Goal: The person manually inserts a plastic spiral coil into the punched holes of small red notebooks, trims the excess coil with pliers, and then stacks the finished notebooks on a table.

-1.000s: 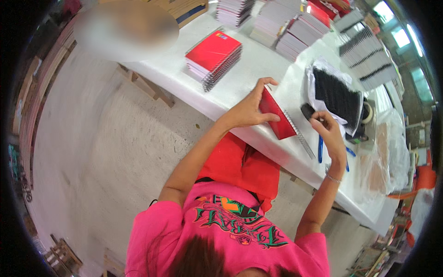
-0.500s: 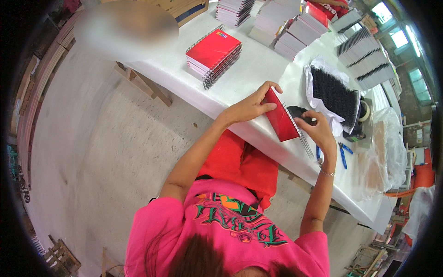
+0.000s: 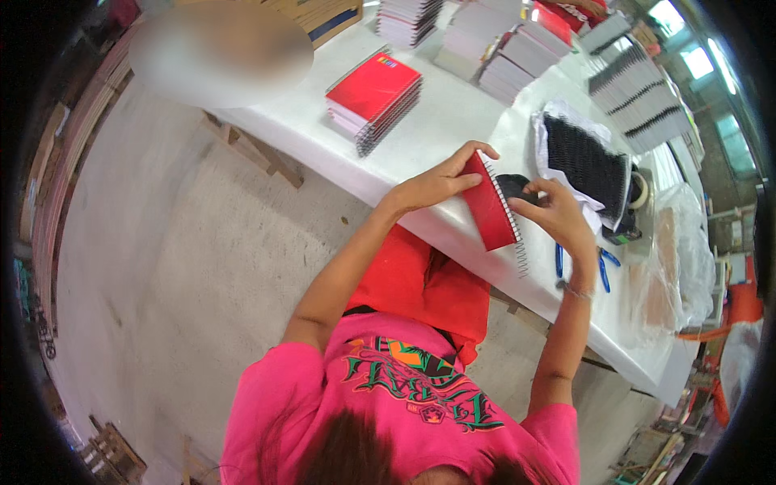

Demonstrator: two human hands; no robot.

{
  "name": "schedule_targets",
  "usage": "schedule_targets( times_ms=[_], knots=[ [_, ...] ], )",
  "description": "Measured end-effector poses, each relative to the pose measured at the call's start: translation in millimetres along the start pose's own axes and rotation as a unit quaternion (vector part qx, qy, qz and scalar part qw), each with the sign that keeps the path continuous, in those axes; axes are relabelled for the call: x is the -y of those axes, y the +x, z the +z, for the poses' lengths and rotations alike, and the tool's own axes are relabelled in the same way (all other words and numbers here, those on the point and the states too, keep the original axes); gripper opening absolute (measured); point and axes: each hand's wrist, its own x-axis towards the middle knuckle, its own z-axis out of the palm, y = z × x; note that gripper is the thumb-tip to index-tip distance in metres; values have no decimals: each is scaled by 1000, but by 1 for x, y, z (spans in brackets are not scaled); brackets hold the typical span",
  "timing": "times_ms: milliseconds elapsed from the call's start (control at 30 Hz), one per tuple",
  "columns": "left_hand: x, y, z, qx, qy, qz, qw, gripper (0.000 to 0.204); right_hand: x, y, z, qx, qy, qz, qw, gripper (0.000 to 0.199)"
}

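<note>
Upright, the red spiral notebook (image 3: 490, 204) is gripped by the left hand (image 3: 436, 184) at nine o'clock. Right hand (image 3: 556, 217), fingers curled, pinches its wire coil (image 3: 517, 234) at three o'clock.

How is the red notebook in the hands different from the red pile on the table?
The red spiral notebook in the hands is single and tilted up on edge; the stack of red spiral notebooks is many, lying flat. The left hand and right hand grip the single one; nobody touches the stack. Both have red covers.

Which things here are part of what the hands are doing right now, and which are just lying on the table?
In hand:
- red spiral notebook, held by left hand
- its wire coil, at right hand

Lying about:
- stack of red notebooks
- black coils on white wrapping
- blue-handled pliers
- grey notebook stacks
</note>
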Motion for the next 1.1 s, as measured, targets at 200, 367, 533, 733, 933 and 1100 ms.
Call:
schedule_targets(
  times_ms=[200,367,533,733,933,1100],
  knots=[
    [2,6,0,9,25,33,999,49,-7,-1,-5,41,135,-18,990,35],
    [-5,1,7,-31,78,79,993,57,-12,8,0,52,217,27,974,33],
    [4,3,7,-44,-25,52,997,56,-27,21,26,19,218,87,972,37],
    [13,-3,21,-212,28,68,974,37,-53,1,36,-169,196,-10,966,40],
    [0,-10,30,-247,96,52,963,26,-110,-74,34,-269,-147,144,941,57],
    [-9,-8,32,-263,133,53,954,23,-135,-105,40,-305,-123,140,934,57]
  ],
)
